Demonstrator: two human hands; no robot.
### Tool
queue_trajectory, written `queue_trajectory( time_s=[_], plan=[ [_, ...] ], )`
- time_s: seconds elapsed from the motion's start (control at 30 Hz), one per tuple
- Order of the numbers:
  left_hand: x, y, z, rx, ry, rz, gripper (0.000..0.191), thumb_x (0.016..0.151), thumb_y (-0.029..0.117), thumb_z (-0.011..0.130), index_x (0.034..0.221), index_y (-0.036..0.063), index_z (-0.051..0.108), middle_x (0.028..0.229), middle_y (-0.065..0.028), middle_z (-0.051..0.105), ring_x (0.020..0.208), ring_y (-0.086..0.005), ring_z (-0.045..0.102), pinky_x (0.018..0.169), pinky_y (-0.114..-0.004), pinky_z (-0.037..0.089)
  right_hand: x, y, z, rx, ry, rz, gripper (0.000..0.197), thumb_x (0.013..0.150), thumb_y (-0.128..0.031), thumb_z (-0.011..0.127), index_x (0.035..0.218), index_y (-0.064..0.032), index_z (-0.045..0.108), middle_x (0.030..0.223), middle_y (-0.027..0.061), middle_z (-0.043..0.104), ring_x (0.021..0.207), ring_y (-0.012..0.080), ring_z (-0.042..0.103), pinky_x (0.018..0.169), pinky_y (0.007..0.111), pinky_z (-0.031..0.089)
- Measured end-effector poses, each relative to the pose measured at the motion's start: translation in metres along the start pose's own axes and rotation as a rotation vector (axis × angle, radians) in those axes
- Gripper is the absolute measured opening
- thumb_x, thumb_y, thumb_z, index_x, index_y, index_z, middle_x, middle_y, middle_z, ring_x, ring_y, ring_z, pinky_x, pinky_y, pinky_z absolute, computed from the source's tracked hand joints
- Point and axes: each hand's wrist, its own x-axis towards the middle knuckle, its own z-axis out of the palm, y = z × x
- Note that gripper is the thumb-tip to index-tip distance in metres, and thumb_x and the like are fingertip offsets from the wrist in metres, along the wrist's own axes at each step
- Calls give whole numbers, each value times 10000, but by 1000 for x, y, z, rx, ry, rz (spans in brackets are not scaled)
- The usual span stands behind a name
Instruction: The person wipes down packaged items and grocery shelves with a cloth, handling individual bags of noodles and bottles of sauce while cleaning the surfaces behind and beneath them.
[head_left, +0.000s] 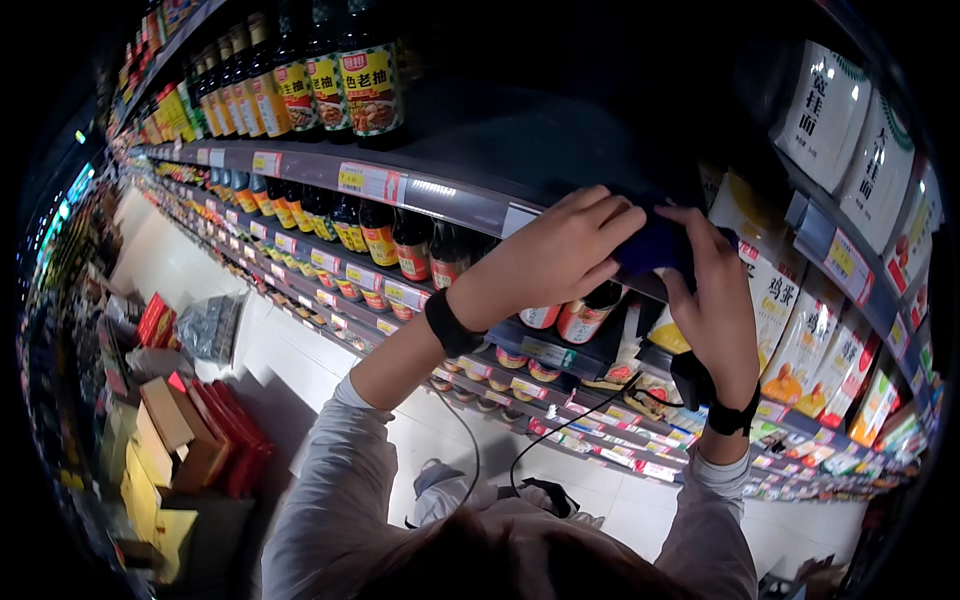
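A dark blue cloth is bunched up between my two hands at the front edge of a dark metal shelf. My left hand grips its left side with curled fingers. On the right side, the thumb and fingers of my right hand pinch the cloth. Both wrists wear black bands, and a small black device with a cable sits at the right one. Soy sauce bottles stand on the same shelf to the left. Deep shadow hides the shelf's back part.
Sauce bottles and small jars line the lower shelves. Packets of dried noodles stand on the right-hand shelves, with more noodle packs below. Cardboard boxes and red packages are piled at lower left beside the tiled floor.
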Motion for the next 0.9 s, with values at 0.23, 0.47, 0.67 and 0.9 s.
queue_trajectory(
  time_s=[0.23,0.47,0.67,0.9],
  plan=[
    [-35,-59,-65,56,-4,68,461,769,168,686,1162,-21,534,1034,-213,588,1030,-395,540,962,-475,441,52,-40,73,35,88,-88,429,735,-7,656,1147,-18,539,1018,247,640,950,435,626,876,476,480],
    [-104,-116,-137,441,55,-38,528,713,279,679,1146,-14,599,1080,-195,632,1069,-408,499,960,-492,404,110,-96,173,-85,229,-240,439,745,-139,717,1109,29,539,1054,220,634,959,365,644,879,451,461],
    [-123,-133,-154,472,91,-47,531,706,302,684,1129,-9,606,1065,-181,634,1047,-403,483,933,-492,406,122,-114,193,-115,196,-237,439,761,-152,725,1124,23,551,1132,226,618,1020,364,630,908,441,458],
    [-102,-111,-141,371,56,-26,472,724,254,681,1107,-9,599,1032,-183,637,991,-392,527,896,-488,435,96,-83,167,-8,99,-277,487,800,-36,661,1272,-35,540,1271,195,585,1096,385,611,953,452,484]
  ],
)
